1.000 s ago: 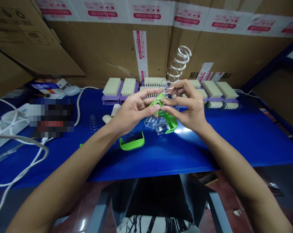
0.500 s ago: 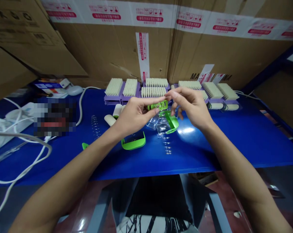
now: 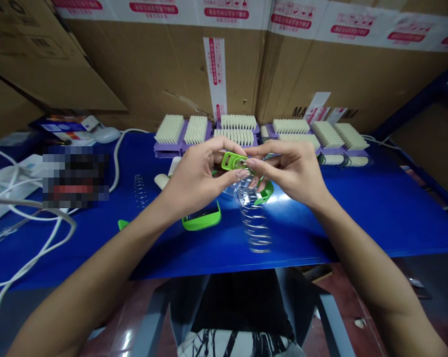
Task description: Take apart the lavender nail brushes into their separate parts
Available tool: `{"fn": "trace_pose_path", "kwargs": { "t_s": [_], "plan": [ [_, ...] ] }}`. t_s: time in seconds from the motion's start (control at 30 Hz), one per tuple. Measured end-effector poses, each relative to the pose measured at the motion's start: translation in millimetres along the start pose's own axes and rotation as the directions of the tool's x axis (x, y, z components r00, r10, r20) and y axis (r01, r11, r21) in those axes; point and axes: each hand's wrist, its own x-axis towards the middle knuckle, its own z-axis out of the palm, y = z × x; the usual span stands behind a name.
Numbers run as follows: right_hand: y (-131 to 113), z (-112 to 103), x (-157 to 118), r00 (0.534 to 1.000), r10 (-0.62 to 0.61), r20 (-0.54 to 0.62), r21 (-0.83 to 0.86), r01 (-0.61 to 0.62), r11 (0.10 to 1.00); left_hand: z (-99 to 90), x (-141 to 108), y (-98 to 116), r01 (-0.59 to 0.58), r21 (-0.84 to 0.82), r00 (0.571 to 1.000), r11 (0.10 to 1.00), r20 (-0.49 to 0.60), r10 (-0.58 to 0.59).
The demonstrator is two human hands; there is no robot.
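My left hand point(image 3: 199, 171) is closed on a small bright green plastic part point(image 3: 230, 159) with a slot in its end. A metal coil spring point(image 3: 256, 228) hangs from the part's near end, its lower coils loose above the table. The fingertips of my right hand point(image 3: 296, 168) pinch the spring's top end against the green part; the exact contact is partly hidden. Behind my right fingers lies another green piece point(image 3: 265, 192) with clear plastic. A green-rimmed piece point(image 3: 202, 222) rests on the table below my left hand. Another coil spring point(image 3: 140, 191) lies to the left.
Purple brushes with pale bristles point(image 3: 169, 129) line the back of the blue table point(image 3: 320, 223) against a cardboard box point(image 3: 157, 64). White cables point(image 3: 117, 163) and a pixelated dark object point(image 3: 79, 178) occupy the left side. A small green tip point(image 3: 123, 224) shows beside my left forearm.
My right hand has come in against the green part and its fingers have closed at its near end. The hanging spring now shows larger and lower. The camera view has shifted slightly.
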Motion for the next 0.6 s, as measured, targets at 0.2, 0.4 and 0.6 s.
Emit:
{"fn": "trace_pose_path", "kwargs": {
  "t_s": [0.2,0.4,0.6],
  "plan": [
    [8,3,-2,0.973,-0.193,-0.128,-0.12,0.178,0.977,1.9,0,-4,-0.056,-0.042,0.996,0.998,-0.074,0.053],
    [18,0,-3,0.934,-0.332,-0.13,-0.303,0.282,0.91,-3.2,3,2,-0.096,-0.033,0.995,0.995,-0.024,0.095],
    [18,-3,1,0.871,-0.492,-0.013,-0.404,0.446,0.799,-6.3,6,0,-0.135,0.018,0.99,0.991,-0.023,0.136]
  ]
}}
